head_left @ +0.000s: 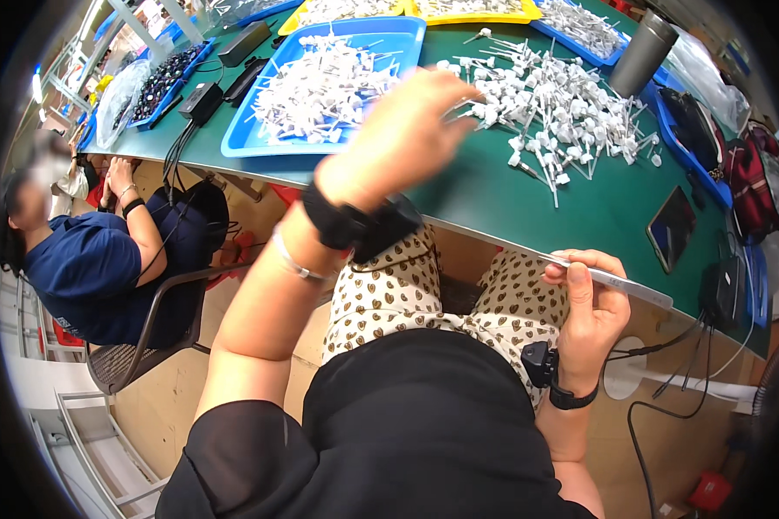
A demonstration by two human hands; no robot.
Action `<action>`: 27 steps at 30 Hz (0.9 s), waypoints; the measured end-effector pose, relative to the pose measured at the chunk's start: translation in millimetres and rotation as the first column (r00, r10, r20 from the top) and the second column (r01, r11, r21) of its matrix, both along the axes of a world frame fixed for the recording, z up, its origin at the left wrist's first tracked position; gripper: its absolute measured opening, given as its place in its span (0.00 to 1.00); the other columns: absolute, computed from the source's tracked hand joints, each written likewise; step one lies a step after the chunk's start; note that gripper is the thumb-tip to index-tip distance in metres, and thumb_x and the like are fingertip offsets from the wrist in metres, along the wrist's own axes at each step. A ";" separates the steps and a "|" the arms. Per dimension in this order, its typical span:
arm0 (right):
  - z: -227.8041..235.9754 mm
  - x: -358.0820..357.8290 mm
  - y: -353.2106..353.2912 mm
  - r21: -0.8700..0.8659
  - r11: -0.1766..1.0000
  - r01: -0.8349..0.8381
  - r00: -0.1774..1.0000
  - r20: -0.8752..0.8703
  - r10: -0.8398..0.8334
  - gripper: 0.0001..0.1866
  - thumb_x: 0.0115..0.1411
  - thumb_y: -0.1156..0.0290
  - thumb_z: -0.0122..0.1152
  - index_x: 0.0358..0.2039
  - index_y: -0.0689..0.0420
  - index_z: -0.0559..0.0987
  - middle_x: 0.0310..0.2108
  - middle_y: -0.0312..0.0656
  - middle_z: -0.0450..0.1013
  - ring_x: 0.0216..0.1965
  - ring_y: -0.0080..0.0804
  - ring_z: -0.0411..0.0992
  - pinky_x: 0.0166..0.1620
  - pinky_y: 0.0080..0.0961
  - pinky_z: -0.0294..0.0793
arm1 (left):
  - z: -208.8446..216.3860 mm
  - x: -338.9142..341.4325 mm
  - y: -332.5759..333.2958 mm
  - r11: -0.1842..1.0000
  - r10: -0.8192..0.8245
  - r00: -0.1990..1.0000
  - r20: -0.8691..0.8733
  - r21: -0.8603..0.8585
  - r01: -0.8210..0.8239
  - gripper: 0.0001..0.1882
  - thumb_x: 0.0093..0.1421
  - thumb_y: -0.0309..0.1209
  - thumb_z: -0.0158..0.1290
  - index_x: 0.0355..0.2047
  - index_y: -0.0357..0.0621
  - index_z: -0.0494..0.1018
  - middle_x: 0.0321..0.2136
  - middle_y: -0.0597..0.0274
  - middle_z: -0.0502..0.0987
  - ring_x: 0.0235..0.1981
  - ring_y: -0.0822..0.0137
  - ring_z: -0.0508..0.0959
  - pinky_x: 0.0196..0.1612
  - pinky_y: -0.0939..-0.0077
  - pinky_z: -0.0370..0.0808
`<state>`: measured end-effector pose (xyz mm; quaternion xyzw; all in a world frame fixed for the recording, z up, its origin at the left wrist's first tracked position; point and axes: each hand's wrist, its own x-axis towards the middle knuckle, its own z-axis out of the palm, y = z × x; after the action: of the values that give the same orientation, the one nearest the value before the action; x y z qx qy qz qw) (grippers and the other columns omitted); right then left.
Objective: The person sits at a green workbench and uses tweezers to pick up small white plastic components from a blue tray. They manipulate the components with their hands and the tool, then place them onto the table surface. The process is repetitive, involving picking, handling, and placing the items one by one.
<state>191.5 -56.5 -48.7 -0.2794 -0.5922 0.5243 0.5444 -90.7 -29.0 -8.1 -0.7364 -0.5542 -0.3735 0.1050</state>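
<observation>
My left hand (411,130) reaches over the table between a blue tray (407,43) and a loose pile of small white parts with thin stems (545,99). Motion smears its fingers, so whether it holds anything cannot be made out. Similar white parts (320,91) lie heaped in the tray, partly hidden by this hand. At the table's near edge, my right hand (590,298) pinches a slim, flat, silver-grey tool (636,288) between thumb and fingers. The tool narrows toward its left end; its exact kind cannot be told. Both wrists wear black strapped devices.
Yellow trays (473,17) and another blue tray (616,56) hold parts at the back. A dark grey cylinder (644,54) stands behind the pile. A phone (672,229) lies on the green table (528,216) at right. Cables (666,406) hang below it. A co-worker (104,242) sits left.
</observation>
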 end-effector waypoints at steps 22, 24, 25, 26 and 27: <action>0.9 -5.5 -10.5 -0.056 0.995 -0.081 0.995 -0.055 0.077 0.07 0.66 0.76 0.61 0.42 0.65 0.76 0.37 0.43 0.78 0.36 0.25 0.78 0.43 0.22 0.80 | -2.4 55.9 -52.9 0.841 0.044 0.456 0.889 -0.279 0.463 0.16 0.66 0.28 0.58 0.53 0.37 0.75 0.34 0.68 0.80 0.32 0.79 0.77 0.37 0.82 0.76; 0.6 -6.8 -13.1 -0.068 0.993 -0.095 0.995 -0.024 0.094 0.07 0.68 0.75 0.60 0.42 0.65 0.75 0.37 0.44 0.78 0.36 0.26 0.78 0.43 0.23 0.80 | -4.3 67.4 -75.3 0.808 0.053 0.278 0.959 -0.205 0.552 0.16 0.65 0.26 0.58 0.53 0.37 0.75 0.36 0.66 0.80 0.35 0.78 0.78 0.40 0.81 0.77; 0.3 -8.0 -13.6 -0.065 0.991 -0.120 0.992 -0.039 0.118 0.07 0.68 0.75 0.59 0.42 0.65 0.75 0.37 0.45 0.78 0.36 0.26 0.78 0.43 0.23 0.80 | -2.3 72.1 -86.8 0.781 0.090 0.232 0.969 -0.213 0.587 0.17 0.65 0.25 0.59 0.53 0.37 0.75 0.37 0.65 0.80 0.37 0.77 0.78 0.42 0.81 0.77; 0.3 -9.5 -14.8 -0.064 0.986 -0.151 0.987 -0.056 0.148 0.07 0.68 0.74 0.59 0.42 0.65 0.75 0.38 0.45 0.78 0.36 0.27 0.78 0.44 0.24 0.80 | -15.3 76.1 -96.0 0.777 0.073 0.140 0.988 -0.144 0.612 0.18 0.63 0.24 0.60 0.53 0.37 0.75 0.37 0.65 0.80 0.37 0.77 0.79 0.41 0.81 0.77; -1.6 -10.3 -15.8 -0.063 0.983 -0.175 0.983 -0.067 0.171 0.08 0.68 0.74 0.59 0.42 0.65 0.75 0.38 0.46 0.78 0.36 0.27 0.78 0.44 0.24 0.80 | -20.0 80.9 -105.2 0.768 0.147 0.157 0.977 -0.213 0.604 0.18 0.62 0.24 0.61 0.53 0.38 0.76 0.39 0.65 0.78 0.37 0.77 0.78 0.39 0.82 0.76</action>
<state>181.3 -72.3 -50.3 -0.2294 -0.5789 0.5979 0.5048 -9.8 -134.2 -28.1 -0.4022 -0.4451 -0.5754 -0.5559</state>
